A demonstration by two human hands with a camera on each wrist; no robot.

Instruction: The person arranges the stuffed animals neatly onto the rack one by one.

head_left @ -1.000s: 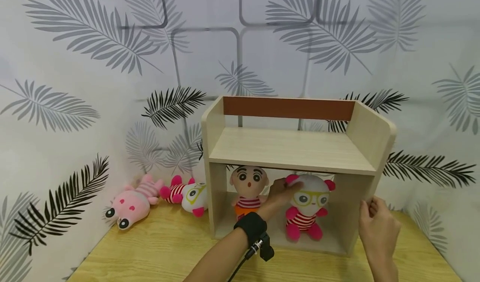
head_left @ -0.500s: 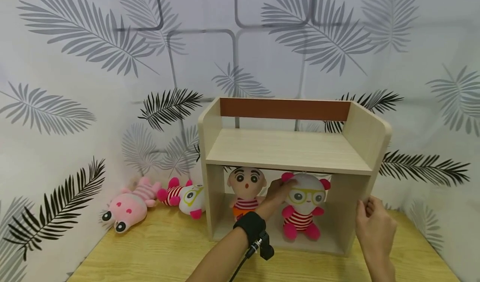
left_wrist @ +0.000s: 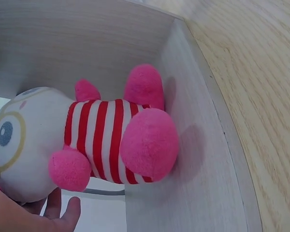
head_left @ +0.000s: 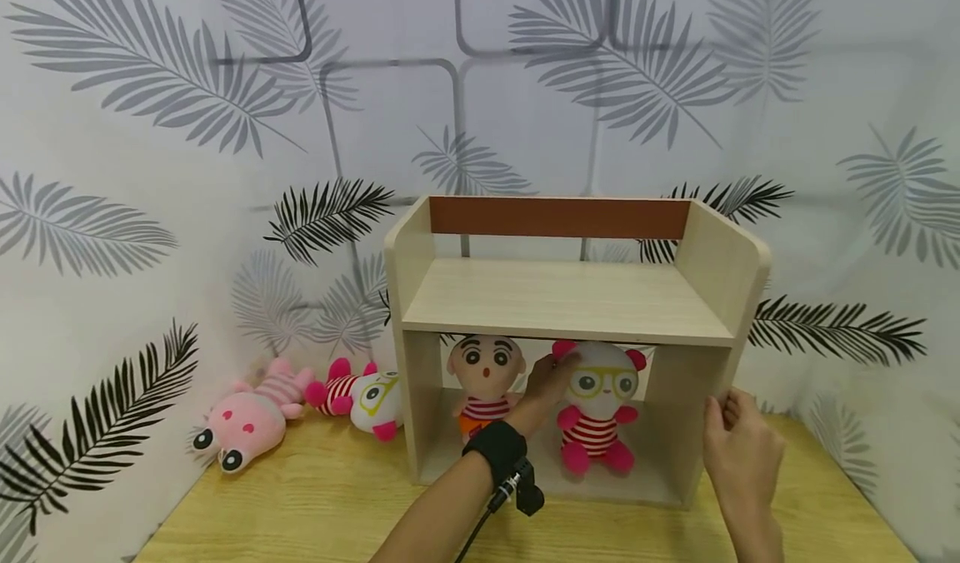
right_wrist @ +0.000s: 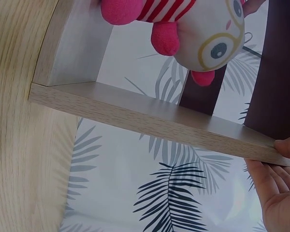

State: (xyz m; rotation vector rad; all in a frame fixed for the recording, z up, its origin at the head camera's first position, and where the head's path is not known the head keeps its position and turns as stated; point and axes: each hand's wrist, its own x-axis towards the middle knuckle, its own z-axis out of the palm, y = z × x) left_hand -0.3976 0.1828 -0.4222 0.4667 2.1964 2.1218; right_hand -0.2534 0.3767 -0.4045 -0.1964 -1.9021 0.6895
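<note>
- The left hand [head_left: 546, 384] grips the head of the seated plush panda [head_left: 597, 413] from its right-ear side, with fingers behind the head; holding the top-heavy toy there probably keeps it from tipping over.
- The right hand [head_left: 744, 446] pinches the front edge of the right side panel of the wooden shelf unit [head_left: 570, 296], thumb on the inner face and fingers outside, presumably to steady the unit.
- The panda sits upright, facing out, in the lower compartment, legs splayed forward over the base board, a pose that likely helps it balance.
- To the left in that compartment, a plush boy doll [head_left: 486, 388] with thick black eyebrows also faces out.
- A pink plush frog [head_left: 251, 417] and a second plush panda [head_left: 360, 401] lie on the wood-grain table [head_left: 300, 496] left of the unit, apparently just laid there, since neither is propped up.
- Hidden: the left forearm with its black wristband [head_left: 497, 453] covers the doll's legs, and the unit's left panel seems to hide part of the lying panda's head.
- Hard to tell: whether the seated panda's weight is on the board or in the hand.
</note>
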